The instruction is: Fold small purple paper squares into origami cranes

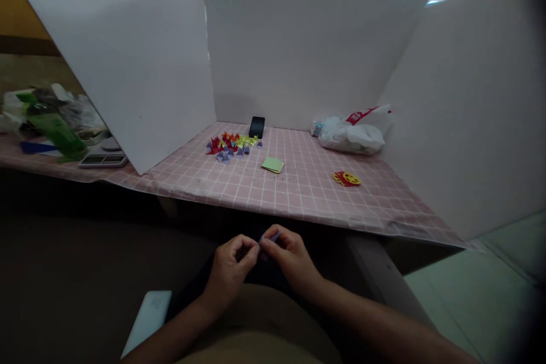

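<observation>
Both hands are held together below the front edge of the table, over my lap. My left hand [232, 267] and my right hand [285, 256] are closed, pinching a small purple folded paper [273, 236] between their fingertips. On the pink checked tablecloth [298, 193] lies a cluster of small folded paper pieces [230, 145] in red, orange, yellow and purple. A green and yellow stack of paper squares [273, 165] lies in front of them.
White boards [307, 51] wall in the table on three sides. A black phone [256, 127] leans at the back, a white plastic bag [352, 133] sits back right, a red-yellow paper piece [346, 178] lies right. A scale [103, 159] and bags are outside left.
</observation>
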### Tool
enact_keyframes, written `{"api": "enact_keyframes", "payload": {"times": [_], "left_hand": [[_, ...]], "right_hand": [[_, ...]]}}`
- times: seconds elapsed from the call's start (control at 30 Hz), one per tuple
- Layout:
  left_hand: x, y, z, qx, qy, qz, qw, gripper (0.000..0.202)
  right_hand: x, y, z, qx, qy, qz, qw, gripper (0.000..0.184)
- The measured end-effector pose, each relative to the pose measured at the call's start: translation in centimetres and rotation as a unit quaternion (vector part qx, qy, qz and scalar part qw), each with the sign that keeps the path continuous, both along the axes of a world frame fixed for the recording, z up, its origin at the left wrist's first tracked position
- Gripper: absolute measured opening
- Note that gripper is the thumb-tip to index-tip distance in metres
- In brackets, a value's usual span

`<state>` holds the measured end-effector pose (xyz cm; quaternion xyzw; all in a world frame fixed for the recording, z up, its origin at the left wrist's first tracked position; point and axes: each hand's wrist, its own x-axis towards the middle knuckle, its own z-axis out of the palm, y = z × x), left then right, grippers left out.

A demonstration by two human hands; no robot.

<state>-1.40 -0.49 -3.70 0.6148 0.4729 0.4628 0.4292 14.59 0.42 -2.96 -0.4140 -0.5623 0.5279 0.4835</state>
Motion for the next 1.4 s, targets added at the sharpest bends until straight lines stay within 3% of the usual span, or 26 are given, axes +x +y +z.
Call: {"api": "enact_keyframes", "payload": {"times": [0.23, 0.37, 0.67, 0.77, 0.9, 1.1, 1.3, 1.4], "left_hand": [[0.17, -0.19, 0.07, -0.032, -0.035, -0.013, 0.999, 0.026], [0.04, -0.11, 0.01, -0.039, -0.074, 0.001, 0.996, 0.027], [-0.01, 0.37, 0.15, -0.060, -0.105, 0.002, 0.993, 0.018], [-0.06, 0.34, 0.10, -0.075, -0.126, 0.019, 0.989, 0.023], [0.12, 0.32, -0.14, -0.129, -0.218, 0.023, 0.967, 0.026], [0.54, 0.26, -0.30, -0.196, -0.321, -0.021, 0.926, 0.027], [0.42, 0.27, -0.48, -0.216, -0.328, -0.053, 0.918, 0.029], [0.39, 0.28, -0.63, -0.188, -0.268, -0.031, 0.944, 0.029]], "right_hand": [[-0.02, 0.01, 0.63, -0.041, 0.046, 0.007, 0.998, 0.023], [-0.04, 0.45, 0.61, -0.027, 0.061, 0.025, 0.997, 0.024], [0.06, 0.43, 0.37, -0.023, -0.036, 0.056, 0.997, 0.022], [0.08, 0.41, 0.36, -0.033, -0.009, 0.080, 0.996, 0.021], [0.15, 0.50, 0.28, -0.046, 0.048, 0.098, 0.993, 0.019], [0.15, 0.43, 0.15, -0.056, 0.064, 0.114, 0.990, 0.018], [0.13, 0.43, 0.15, -0.056, 0.078, 0.112, 0.989, 0.018], [0.00, 0.40, 0.11, -0.046, 0.062, 0.095, 0.993, 0.016]]}}
